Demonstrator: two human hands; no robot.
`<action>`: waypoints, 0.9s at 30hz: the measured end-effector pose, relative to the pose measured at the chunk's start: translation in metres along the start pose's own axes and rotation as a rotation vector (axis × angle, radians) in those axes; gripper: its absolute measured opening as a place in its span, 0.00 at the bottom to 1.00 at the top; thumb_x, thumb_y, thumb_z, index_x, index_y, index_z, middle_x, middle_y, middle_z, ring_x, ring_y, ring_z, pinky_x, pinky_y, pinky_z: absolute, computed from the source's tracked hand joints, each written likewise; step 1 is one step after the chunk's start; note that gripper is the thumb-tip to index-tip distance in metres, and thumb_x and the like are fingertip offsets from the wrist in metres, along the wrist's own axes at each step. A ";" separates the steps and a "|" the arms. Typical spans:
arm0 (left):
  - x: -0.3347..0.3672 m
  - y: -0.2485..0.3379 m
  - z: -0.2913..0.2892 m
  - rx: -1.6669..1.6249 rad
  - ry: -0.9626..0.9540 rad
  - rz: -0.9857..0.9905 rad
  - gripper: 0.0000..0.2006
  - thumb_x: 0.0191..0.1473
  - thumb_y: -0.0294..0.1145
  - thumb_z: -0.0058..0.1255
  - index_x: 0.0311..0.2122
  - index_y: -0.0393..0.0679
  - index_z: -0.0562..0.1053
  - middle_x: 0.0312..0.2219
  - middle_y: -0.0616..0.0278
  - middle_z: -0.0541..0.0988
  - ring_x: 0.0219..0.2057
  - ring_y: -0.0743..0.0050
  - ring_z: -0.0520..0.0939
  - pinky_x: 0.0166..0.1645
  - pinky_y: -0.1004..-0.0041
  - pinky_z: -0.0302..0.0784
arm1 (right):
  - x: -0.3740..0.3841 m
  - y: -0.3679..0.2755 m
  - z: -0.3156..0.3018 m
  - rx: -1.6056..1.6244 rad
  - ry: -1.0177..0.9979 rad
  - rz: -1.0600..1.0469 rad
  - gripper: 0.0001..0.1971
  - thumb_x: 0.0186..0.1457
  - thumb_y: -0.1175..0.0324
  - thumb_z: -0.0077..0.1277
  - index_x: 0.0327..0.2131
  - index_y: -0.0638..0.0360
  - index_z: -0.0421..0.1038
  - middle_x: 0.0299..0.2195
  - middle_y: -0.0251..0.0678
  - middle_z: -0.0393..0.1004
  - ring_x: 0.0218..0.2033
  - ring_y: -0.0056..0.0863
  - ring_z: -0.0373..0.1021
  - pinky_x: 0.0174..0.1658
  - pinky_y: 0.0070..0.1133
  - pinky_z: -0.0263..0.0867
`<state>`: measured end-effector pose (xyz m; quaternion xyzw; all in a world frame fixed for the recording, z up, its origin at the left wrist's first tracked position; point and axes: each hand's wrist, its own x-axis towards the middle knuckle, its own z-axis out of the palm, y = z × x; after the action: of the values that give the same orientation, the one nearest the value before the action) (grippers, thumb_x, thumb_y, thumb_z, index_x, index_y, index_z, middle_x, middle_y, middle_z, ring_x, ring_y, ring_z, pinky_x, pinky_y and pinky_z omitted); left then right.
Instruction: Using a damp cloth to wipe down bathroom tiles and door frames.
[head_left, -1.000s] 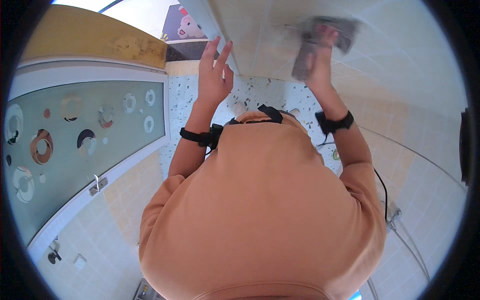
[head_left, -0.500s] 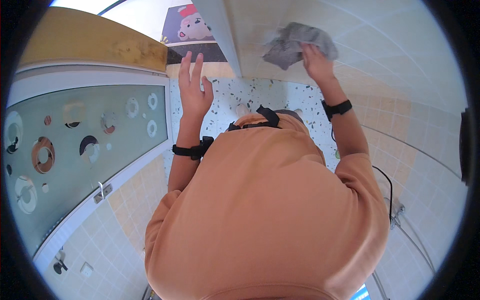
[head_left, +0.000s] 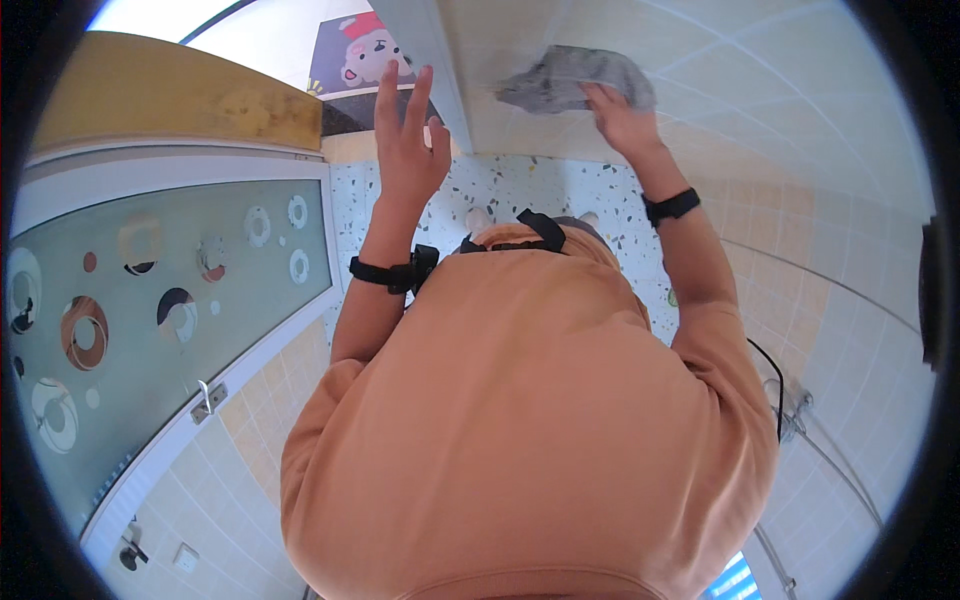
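Note:
A grey cloth [head_left: 575,78] is spread against the pale tiled wall [head_left: 700,60] ahead of me on the right. My right hand [head_left: 622,122] presses on it from the near side, its fingers lying over the cloth's lower edge. Some of those fingertips are hard to make out against the fabric. My left hand [head_left: 410,150] is raised in the air with its fingers spread, holding nothing. It is nearest to the white door frame post [head_left: 425,60]. Black bands circle both wrists.
A frosted glass door [head_left: 130,300] with ring patterns and a metal handle [head_left: 208,402] stands at the left. Speckled flooring [head_left: 400,290] lies below. A purple mat with a cartoon bear [head_left: 340,60] is past the doorway. Shower fittings and a hose [head_left: 795,415] hang on the right wall.
My right hand has slid the cloth a little to the left along the wall. My left hand has moved forward and slightly right, still spread. The view has shifted slightly.

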<state>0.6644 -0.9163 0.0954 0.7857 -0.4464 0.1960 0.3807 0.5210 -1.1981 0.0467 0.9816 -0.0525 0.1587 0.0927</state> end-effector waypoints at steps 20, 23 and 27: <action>0.000 -0.008 0.000 -0.075 -0.026 -0.096 0.31 0.46 0.22 0.43 0.59 0.45 0.56 0.58 0.43 0.52 0.58 0.42 0.56 0.58 0.55 0.55 | -0.020 0.005 -0.010 0.249 -0.062 0.169 0.17 0.52 0.69 0.43 0.47 0.48 0.66 0.43 0.31 0.71 0.42 0.35 0.69 0.44 0.29 0.64; 0.003 -0.010 0.002 -0.094 -0.013 -0.111 0.31 0.48 0.24 0.44 0.59 0.43 0.54 0.58 0.43 0.52 0.58 0.42 0.56 0.58 0.55 0.55 | -0.017 -0.005 -0.013 0.250 -0.107 0.250 0.15 0.52 0.69 0.43 0.45 0.50 0.67 0.42 0.30 0.71 0.41 0.33 0.69 0.41 0.28 0.65; 0.014 -0.009 0.008 -0.241 -0.003 -0.264 0.34 0.50 0.27 0.48 0.61 0.41 0.49 0.59 0.45 0.52 0.58 0.46 0.57 0.58 0.57 0.56 | -0.022 -0.004 -0.008 0.336 -0.039 0.196 0.16 0.52 0.71 0.41 0.46 0.50 0.66 0.42 0.33 0.71 0.42 0.33 0.69 0.41 0.28 0.65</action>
<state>0.6785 -0.9270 0.0959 0.7865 -0.3601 0.0881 0.4940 0.4984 -1.1909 0.0466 0.9763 -0.1223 0.1545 -0.0895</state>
